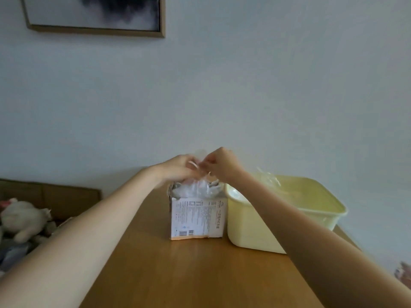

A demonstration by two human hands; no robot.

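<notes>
Both arms reach forward over a wooden table [189,274], bare forearms, hands meeting just above an open carton [198,218]. Left hand [178,167] has its fingers curled in, pinching a clear plastic piece [198,162]; motion blur on the fingertips, so the exact finger count on it is not readable. Right hand [222,165] is also closed into a pinch on the same clear plastic piece, thumb and fingers facing the left hand, the two hands almost touching. The piece sits between the fingertips, lifted above the carton's mouth; a faint see-through edge of it shows above the hands against the wall [266,85]. Its lower part runs down into the crumpled clear plastic [195,188] stuffed in the carton's torn-open top. The carton stands upright near the table's far end, its white printed side with an orange bottom strip facing the camera; the print is too small to read fully. Just to the carton's right, touching or nearly so, is a pale yellow plastic tub [251,230], open top, with a wad of clear film [269,176] sticking up at its far left side. The right forearm crosses in front of the tub. Off the table at left, a white plush toy [24,216] lies on a brown cushion [55,196]. A framed picture [95,14] hangs on the wall, upper left.
</notes>
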